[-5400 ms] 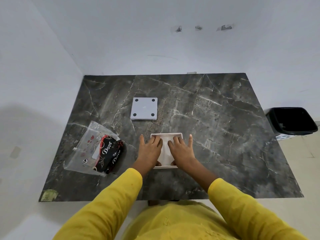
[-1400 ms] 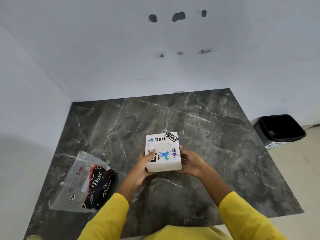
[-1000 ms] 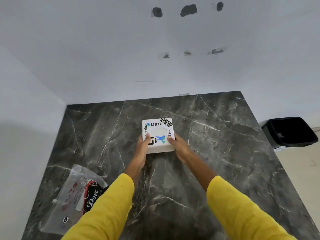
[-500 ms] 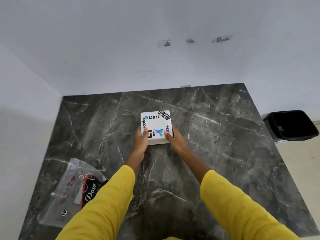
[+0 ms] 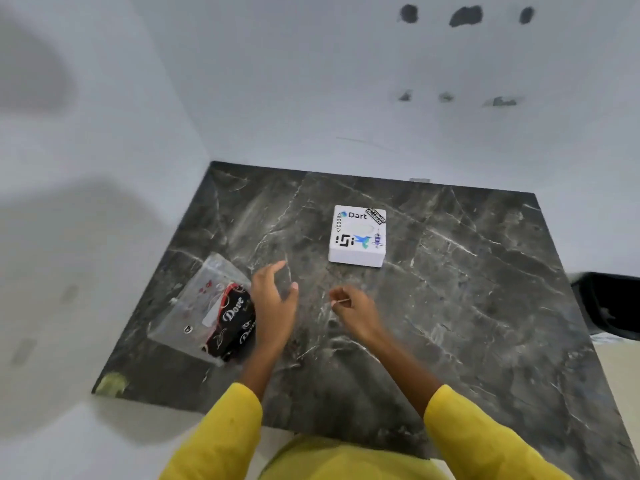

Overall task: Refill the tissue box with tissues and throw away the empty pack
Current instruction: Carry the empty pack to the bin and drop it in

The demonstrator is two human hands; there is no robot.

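Observation:
The white tissue box (image 5: 357,237), covered with stickers, sits closed on the dark marble table (image 5: 467,289) toward the back middle, with no hand on it. A clear plastic pack (image 5: 204,306) with a black Dove wrapper inside lies at the table's left. My left hand (image 5: 275,303) hovers open just right of that pack, fingers spread. My right hand (image 5: 353,308) hangs over the table's middle with fingers loosely curled and nothing in them. Both hands are well short of the box.
A black waste bin (image 5: 609,306) stands on the floor past the table's right edge, partly cut off. White walls close off the back and left sides. A yellowish patch (image 5: 112,382) marks the front left corner.
Both hands have let go of the tissue box and drawn back toward me. The left hand has shifted toward the plastic pack. The box stays at the back middle.

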